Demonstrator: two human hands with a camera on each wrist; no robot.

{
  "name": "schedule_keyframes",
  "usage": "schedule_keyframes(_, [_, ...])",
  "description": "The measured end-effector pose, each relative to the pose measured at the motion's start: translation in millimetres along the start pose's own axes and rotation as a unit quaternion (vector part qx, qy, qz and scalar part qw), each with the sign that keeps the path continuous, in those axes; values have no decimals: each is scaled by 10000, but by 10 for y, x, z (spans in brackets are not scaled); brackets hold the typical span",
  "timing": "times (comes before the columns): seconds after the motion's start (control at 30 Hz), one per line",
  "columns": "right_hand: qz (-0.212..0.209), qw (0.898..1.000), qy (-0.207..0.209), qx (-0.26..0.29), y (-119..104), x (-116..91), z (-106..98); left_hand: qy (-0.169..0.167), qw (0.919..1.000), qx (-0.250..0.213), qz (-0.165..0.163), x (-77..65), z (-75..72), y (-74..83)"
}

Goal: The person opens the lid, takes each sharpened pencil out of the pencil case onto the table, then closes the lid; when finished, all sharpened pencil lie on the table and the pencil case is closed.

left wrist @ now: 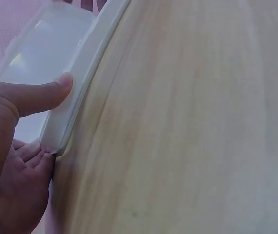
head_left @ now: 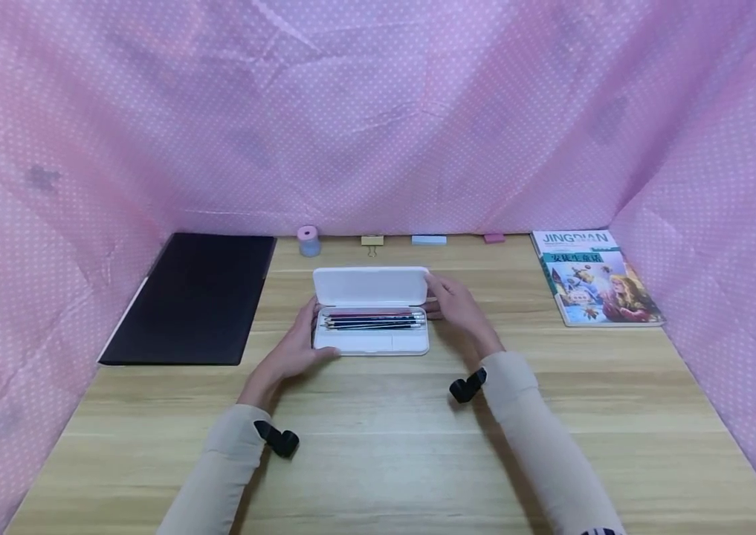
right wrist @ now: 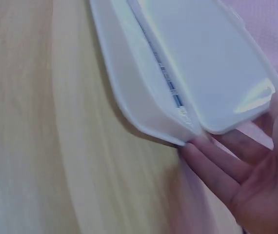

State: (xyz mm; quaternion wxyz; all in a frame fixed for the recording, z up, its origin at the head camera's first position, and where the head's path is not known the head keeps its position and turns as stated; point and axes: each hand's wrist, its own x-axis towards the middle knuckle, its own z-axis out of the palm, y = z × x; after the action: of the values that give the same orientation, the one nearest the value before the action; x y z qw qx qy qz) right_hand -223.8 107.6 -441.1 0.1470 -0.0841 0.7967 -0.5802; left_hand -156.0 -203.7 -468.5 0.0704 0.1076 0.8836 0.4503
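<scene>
Left hand (head_left: 294, 351) grips the left end of the white pencil case (head_left: 357, 342); right hand (head_left: 456, 305) pinches the right edge of its raised lid (head_left: 371, 287). It lies on the counter (head_left: 371, 446) between them, long axis left to right, neither much nearer.

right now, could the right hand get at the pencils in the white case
Probably yes: the lid stands open and nothing covers the pencils. The right hand is beside the white case, but at the lid's edge, so it may need to let go.
</scene>
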Motion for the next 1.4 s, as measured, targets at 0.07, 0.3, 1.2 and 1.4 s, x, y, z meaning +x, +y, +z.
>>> schedule_keyframes(0.07, [303,9991,297,-22,24,48,19,-55,9998,201,-49,4,-6,9])
schedule_keyframes(0.3, [676,9916,1091,-187,84,150,121,-367,9963,617,-480,8,-41,63])
schedule_keyframes(1.2, [-1574,9386,-552,-3019,-24,-30,409,-715,9914,880,-653,44,-115,162])
schedule_keyframes(1.4, [-1537,9337,-722,-3153,-55,-25,425,-698,9915,894,-637,37,-121,160])
